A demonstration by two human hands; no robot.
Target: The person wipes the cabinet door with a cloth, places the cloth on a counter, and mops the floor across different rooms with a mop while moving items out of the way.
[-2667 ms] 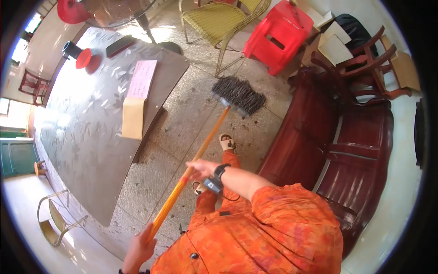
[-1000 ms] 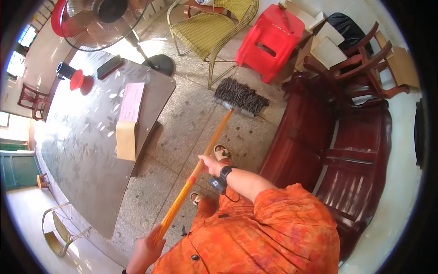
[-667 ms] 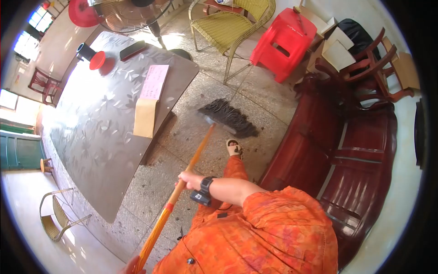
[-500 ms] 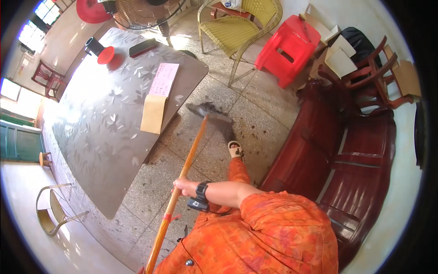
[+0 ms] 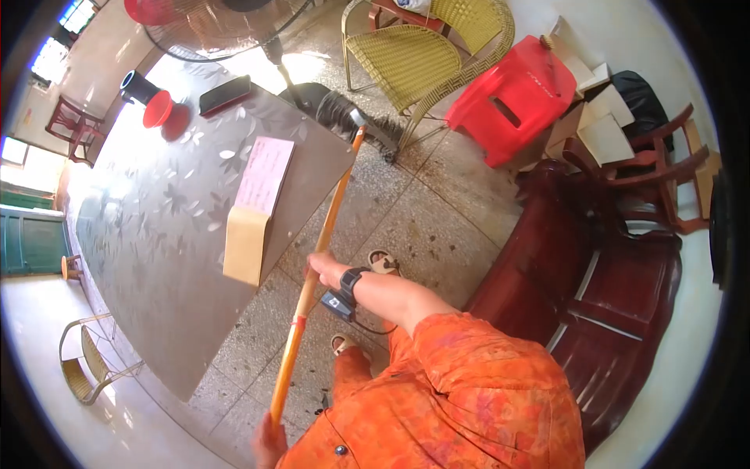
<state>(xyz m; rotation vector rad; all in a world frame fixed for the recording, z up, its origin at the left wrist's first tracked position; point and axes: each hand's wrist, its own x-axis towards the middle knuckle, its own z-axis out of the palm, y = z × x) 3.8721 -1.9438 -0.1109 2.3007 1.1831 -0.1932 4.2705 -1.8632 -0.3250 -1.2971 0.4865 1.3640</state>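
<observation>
A long wooden-handled broom [image 5: 334, 205] slants up and away from me across the floor. Its dark bristled head [image 5: 383, 139] rests by the table's far corner, close to the wicker chair's legs. Partway up the handle, my right hand [image 5: 321, 264] is wrapped round the wood, with a black watch on that wrist. Lower down, near the bottom of the view, my left hand [image 5: 269, 442] grips the end of the handle. Dark specks lie on the speckled tile floor [image 5: 426, 227] around my sandalled feet.
A grey table [image 5: 180, 313] at left holds a pink-and-tan booklet [image 5: 262, 176], a phone [image 5: 225, 95], a red cup [image 5: 158, 109] and a black cup [image 5: 139, 87]. Beyond are a fan [image 5: 226, 35], yellow wicker chair [image 5: 402, 66] and red stool [image 5: 512, 102]. A dark red wooden bench [image 5: 539, 242] stands right.
The broom head has moved forward, away from my feet, to the table corner. My right hand has risen in view, and my left hand and second foot now show.
</observation>
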